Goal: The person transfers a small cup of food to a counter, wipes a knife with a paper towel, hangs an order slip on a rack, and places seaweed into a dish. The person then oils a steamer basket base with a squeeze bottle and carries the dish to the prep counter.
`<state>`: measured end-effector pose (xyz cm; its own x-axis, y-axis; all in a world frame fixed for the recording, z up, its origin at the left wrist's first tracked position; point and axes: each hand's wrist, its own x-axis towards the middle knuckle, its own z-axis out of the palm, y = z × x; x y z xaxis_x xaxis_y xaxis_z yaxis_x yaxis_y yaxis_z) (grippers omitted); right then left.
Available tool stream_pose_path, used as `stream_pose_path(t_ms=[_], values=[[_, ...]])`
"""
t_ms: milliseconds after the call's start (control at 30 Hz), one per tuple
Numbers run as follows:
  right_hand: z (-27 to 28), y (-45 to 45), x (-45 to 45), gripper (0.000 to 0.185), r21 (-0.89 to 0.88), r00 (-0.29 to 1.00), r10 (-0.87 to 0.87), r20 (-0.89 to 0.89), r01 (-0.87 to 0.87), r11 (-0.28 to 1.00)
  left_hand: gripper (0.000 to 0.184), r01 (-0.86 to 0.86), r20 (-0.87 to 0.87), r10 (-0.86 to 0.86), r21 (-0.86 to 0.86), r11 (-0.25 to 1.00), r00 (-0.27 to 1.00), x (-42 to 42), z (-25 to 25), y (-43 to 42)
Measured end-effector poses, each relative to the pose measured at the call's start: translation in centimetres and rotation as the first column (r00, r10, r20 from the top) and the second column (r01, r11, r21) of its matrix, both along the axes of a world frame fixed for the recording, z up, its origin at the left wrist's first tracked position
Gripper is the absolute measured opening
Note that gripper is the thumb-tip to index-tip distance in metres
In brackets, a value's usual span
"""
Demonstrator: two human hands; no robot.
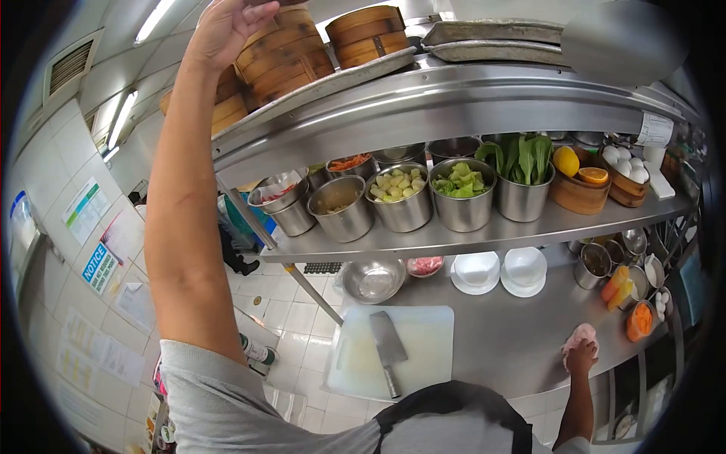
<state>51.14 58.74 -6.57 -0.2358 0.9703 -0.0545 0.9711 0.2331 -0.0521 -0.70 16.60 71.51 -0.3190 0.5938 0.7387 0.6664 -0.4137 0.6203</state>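
Observation:
My left hand (227, 32) is raised at the top edge, against a stack of bamboo steamers (281, 60); its fingers curl at the stack's upper part, partly cut off by the frame. Low on the right, my right hand (581, 356) presses on a crumpled pink cloth (583, 334) on the steel counter (507, 333). A cleaver (388, 340) lies on the white cutting board (431, 340) between my arms, touched by neither hand.
The steel shelf (454, 240) holds metal pots of cut vegetables (461, 200), leafy greens (525, 159) and a wooden tub (578, 189) with citrus. Below stand a metal bowl (370, 280), white bowls (476, 268) and orange containers (641, 321). Metal trays (491, 51) lie on top.

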Motion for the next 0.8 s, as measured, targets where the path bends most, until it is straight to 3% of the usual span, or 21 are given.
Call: stream_pose_path(t_ms=[100, 167, 200, 233, 267, 300, 333, 367, 400, 433, 467, 500, 533, 600, 667, 700, 733, 800], values=[[2.5, -1.1, -0.5, 0.07, -0.092, 0.999, -0.032, -0.036, 0.029, 0.995, 0.04, 0.203, -0.014, -0.203, 0.0, 0.979, 0.979, -5.0, 3.8, -0.4], [0.2, 0.2, -0.2, 0.064, 0.055, 0.996, 0.072, -0.059, -0.069, 0.996, 0.048, 0.181, -0.196, -0.162, 0.08, 0.98, 0.967, -4.9, 4.5, -2.3], [-2.6, 0.7, 0.9, 0.061, 0.11, 0.992, 0.11, -0.056, -0.103, 0.989, 0.047, 0.106, -0.259, -0.064, 0.15, 0.983, 0.964, -3.8, 4.6, -2.9], [-5.4, 2.1, 1.3, 0.06, 0.71, 0.855, 0.518, -0.03, -0.346, 0.613, 0.046, 0.013, -0.299, 0.054, 0.217, 0.976, 0.953, -2.5, 3.6, -3.8], [-5.8, 3.2, 0.9, 0.058, 0.694, 0.796, 0.591, -0.128, -0.354, 0.627, 0.045, -0.072, -0.324, 0.165, 0.282, 0.957, 0.931, -0.7, 2.0, -4.8], [-4.7, 2.4, 0.0, 0.054, 0.768, 0.83, 0.546, -0.114, -0.275, 0.578, 0.044, -0.131, -0.333, 0.241, 0.321, 0.938, 0.912, 0.7, -0.3, -5.4], [-4.5, 1.9, -0.8, 0.05, 0.502, 0.912, 0.338, -0.231, -0.186, 0.844, 0.043, -0.181, -0.329, 0.3, 0.345, 0.921, 0.895, 2.1, -3.1, -5.8], [-12.9, 4.0, -0.2, 0.05, 0.534, 0.911, 0.226, -0.344, -0.008, 0.845, 0.042, -0.215, -0.322, 0.333, 0.35, 0.911, 0.886, 3.6, -6.3, -6.3], [-13.1, 2.8, -1.4, 0.052, 0.38, 0.921, 0.066, -0.385, 0.093, 0.92, 0.041, -0.234, -0.309, 0.342, 0.337, 0.912, 0.887, 5.1, -9.6, -7.1], [-8.8, -0.1, -3.5, 0.054, 0.539, 0.921, 0.243, -0.304, -0.044, 0.841, 0.04, -0.231, -0.298, 0.323, 0.305, 0.924, 0.898, 6.5, -13.1, -8.2], [-9.4, -1.0, -5.8, 0.054, 0.594, 0.96, 0.226, -0.166, -0.086, 0.8, 0.039, -0.212, -0.28, 0.278, 0.244, 0.946, 0.919, 7.7, -16.9, -9.2], [-6.9, -3.5, -8.2, 0.053, 0.448, 0.952, 0.256, -0.17, -0.157, 0.88, 0.038, -0.182, -0.251, 0.219, 0.164, 0.97, 0.943, 8.8, -20.6, -10.4], [-6.2, -5.0, -10.8, 0.052, 0.425, 0.926, 0.311, -0.214, -0.199, 0.883, 0.037, -0.136, -0.2, 0.149, 0.078, 0.988, 0.968, 9.7, -24.6, -11.5], [-6.4, -9.4, -16.0, 0.048, 0.477, 0.779, 0.52, -0.351, -0.329, 0.815, 0.034, 0.036, -0.028, -0.041, -0.175, 0.984, 0.999, 10.9, -32.5, -11.3], [-4.3, -15.3, -17.9, 0.045, 0.461, 0.595, 0.722, -0.353, -0.561, 0.688, 0.032, 0.25, 0.189, -0.187, -0.397, 0.883, 0.964, 11.1, -39.2, -8.5], [0.3, -18.1, -17.4, 0.045, 0.181, 0.59, 0.751, -0.296, -0.737, 0.651, 0.031, 0.349, 0.3, -0.224, -0.477, 0.807, 0.927, 10.8, -42.1, -6.1], [0.8, -19.7, -17.4, 0.036, -0.012, 0.47, 0.833, -0.292, -0.873, 0.488, 0.032, 0.439, 0.412, -0.226, -0.55, 0.711, 0.883, 10.5, -44.7, -3.8], [3.2, -21.8, -14.9, 0.024, -0.095, 0.284, 0.907, -0.311, -0.959, 0.268, 0.03, 0.468, 0.529, -0.115, -0.603, 0.647, 0.841, 12.9, -47.8, 0.1]])
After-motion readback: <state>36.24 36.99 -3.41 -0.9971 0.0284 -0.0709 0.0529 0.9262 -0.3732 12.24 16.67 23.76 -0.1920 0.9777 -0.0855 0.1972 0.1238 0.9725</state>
